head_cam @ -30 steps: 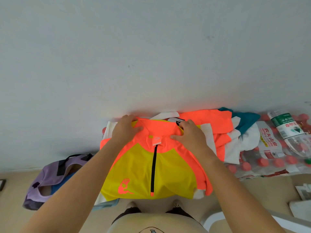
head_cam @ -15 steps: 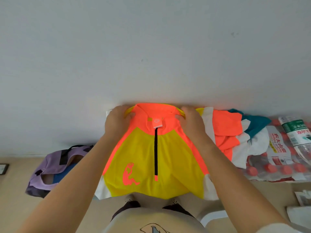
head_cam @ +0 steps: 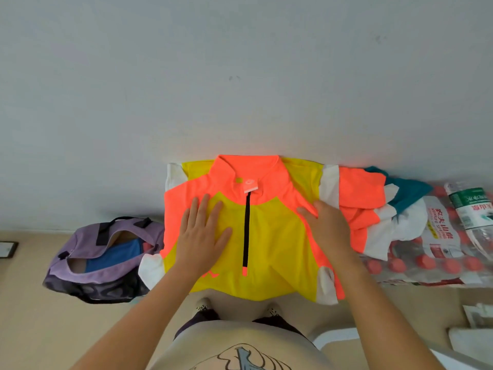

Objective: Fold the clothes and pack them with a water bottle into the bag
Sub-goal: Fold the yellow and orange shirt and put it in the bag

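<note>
Nearest to me the person stands over the yellow and neon-orange zip-neck sports shirt (head_cam: 269,244), which lies face up on the surface, its collar against the pale grey wall (head_cam: 240,76). The left hand (head_cam: 202,236) rests flat on the chest panel with straight fingers. The right hand (head_cam: 328,228) presses the other side near the sleeve seam, relaxed and grasping nothing.

I think the step is smoothing before the fold. It is better to push wrinkles outward from the black zipper, then bring the sleeves in evenly.

The cloth looks thin, slippery and synthetic. To the left the soft lilac fabric bag (head_cam: 104,260) gapes open. To the right lie a crumpled orange, white and teal garment (head_cam: 373,209) and a clear plastic water bottle with green label (head_cam: 472,209) on a shrink-wrapped pack of bottles (head_cam: 432,263).
</note>
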Motion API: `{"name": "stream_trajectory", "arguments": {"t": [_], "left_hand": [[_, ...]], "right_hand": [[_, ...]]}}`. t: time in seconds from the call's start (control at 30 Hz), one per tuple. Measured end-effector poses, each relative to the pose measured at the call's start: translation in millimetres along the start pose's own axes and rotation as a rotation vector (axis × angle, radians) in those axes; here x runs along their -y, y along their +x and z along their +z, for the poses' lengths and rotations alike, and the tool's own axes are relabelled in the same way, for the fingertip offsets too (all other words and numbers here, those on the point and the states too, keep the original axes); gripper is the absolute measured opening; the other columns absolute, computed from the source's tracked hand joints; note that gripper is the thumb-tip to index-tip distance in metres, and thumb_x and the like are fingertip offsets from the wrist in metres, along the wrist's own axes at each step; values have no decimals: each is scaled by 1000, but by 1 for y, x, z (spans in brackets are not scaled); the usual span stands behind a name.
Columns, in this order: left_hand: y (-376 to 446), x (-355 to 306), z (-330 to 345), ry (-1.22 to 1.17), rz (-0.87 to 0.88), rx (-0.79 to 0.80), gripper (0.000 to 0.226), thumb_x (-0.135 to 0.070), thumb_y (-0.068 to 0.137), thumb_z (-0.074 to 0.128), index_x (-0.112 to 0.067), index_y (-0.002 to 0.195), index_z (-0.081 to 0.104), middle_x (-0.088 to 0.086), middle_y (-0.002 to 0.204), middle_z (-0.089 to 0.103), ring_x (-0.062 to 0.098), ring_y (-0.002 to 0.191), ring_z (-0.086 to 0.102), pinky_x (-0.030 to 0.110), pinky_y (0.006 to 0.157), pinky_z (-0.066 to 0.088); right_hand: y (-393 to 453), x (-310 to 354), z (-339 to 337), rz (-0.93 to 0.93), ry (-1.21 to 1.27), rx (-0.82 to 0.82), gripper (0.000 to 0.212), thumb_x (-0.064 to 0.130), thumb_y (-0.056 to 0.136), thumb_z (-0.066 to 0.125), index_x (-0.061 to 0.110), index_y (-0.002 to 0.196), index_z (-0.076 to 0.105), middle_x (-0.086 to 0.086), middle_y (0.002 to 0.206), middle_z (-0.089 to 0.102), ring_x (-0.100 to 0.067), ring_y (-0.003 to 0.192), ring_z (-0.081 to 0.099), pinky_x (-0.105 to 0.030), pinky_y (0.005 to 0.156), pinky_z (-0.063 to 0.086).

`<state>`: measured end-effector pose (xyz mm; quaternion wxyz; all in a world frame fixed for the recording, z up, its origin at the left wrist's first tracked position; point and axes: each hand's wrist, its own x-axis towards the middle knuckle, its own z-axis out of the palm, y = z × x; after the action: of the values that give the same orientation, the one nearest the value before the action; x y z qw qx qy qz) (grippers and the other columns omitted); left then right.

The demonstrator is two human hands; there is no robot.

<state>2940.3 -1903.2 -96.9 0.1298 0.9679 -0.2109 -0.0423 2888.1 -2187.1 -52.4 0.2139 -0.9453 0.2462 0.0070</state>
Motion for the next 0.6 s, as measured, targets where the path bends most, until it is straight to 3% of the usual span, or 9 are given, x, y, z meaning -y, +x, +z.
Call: {"name": "stream_trajectory", "arguments": {"t": [0.1,0.23,0.33,0.43,0.5,0.6], "left_hand": [[8,-1,-2,22,1,37,72,-64,94,22,-24,153,30,8,163,17,31,151,9,47,122,12],[14,-2,-8,25,29,73,77,-68,93,18,-23,155,21,8,164,9,30,152,2,44,122,4],[1,2,-17,-95,53,15,72,-62,95,25,-19,152,31,8,163,18,28,151,10,45,122,11],[-37,16,-24,-188,-74,-142,61,-53,95,39,-14,140,49,12,152,39,31,142,32,48,113,28],[-68,30,-23,-215,-210,-273,56,-49,91,48,-9,131,55,14,138,50,33,129,44,48,105,36],[-113,52,-15,-376,-515,-382,46,-39,84,70,-7,115,56,10,117,57,28,111,50,41,92,40]], "right_hand": [[19,2,-14,-28,-3,-88,36,45,97,55,11,86,51,-19,85,63,-40,83,61,-44,65,41],[19,23,-11,-38,-358,-210,28,20,92,61,8,117,53,-18,111,56,-38,105,53,-47,83,40],[-15,51,14,-260,-231,-369,34,20,83,66,7,113,57,-19,114,57,-38,107,54,-48,88,41],[-47,69,52,-399,-102,-147,46,34,91,60,9,129,55,-18,139,50,-36,131,45,-51,105,38],[-54,67,70,-393,-151,9,59,46,97,51,14,145,44,-15,157,32,-32,147,25,-52,118,22],[-51,55,81,-431,-230,16,66,56,99,36,20,153,31,-9,164,17,-28,152,9,-50,122,9]]}}
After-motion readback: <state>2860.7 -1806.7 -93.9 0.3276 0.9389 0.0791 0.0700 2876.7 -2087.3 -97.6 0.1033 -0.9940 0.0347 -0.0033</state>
